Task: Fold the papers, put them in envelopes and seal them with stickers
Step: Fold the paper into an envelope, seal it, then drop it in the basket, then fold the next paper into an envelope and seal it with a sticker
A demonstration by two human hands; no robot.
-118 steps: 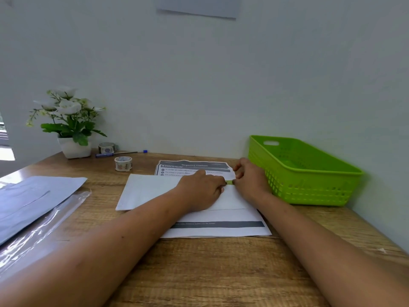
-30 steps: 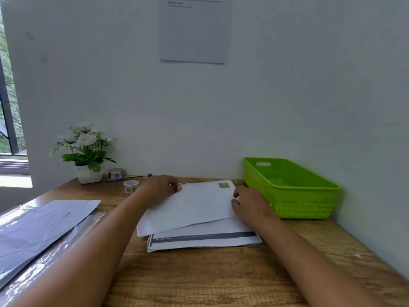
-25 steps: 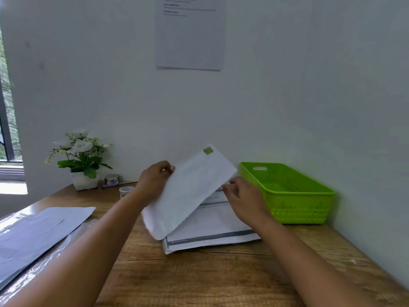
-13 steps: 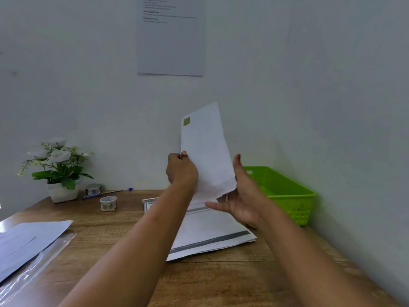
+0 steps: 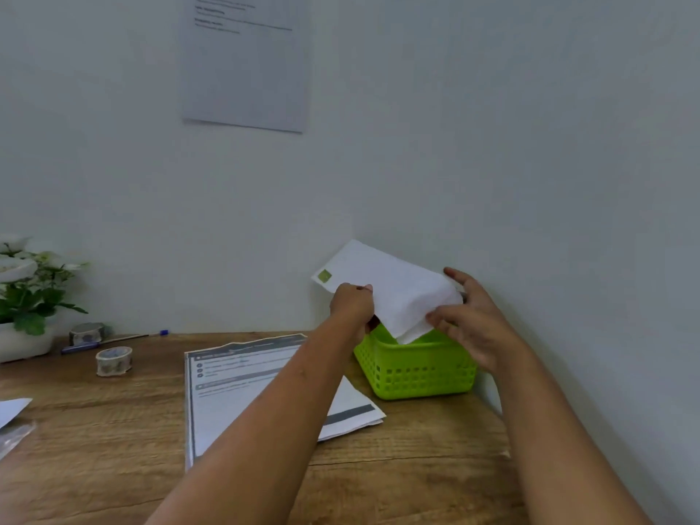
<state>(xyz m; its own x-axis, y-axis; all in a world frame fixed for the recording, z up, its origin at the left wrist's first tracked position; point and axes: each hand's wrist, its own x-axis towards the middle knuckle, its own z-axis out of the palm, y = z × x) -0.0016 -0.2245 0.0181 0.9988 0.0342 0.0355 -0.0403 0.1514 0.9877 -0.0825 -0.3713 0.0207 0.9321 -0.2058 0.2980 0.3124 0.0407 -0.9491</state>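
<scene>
Envelope (image 5: 394, 293) bearing a green sticker (image 5: 324, 275) hangs tilted over the green basket (image 5: 416, 369), its lower corner dipping inside. Left hand (image 5: 352, 305) grips its near edge with curled fingers; right hand (image 5: 473, 327), fingers spread, touches the other end. Printed papers (image 5: 235, 395) lie on the table (image 5: 416, 467) beside the basket.

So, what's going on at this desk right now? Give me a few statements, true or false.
The left hand grips the envelope over the green basket. True.
A green sticker sits at the envelope's corner. True.
The nearer tape roll lies inside the basket. False: it stands on the table, near the plant.
The printed papers are crumpled up. False: they lie flat on the table.
</scene>
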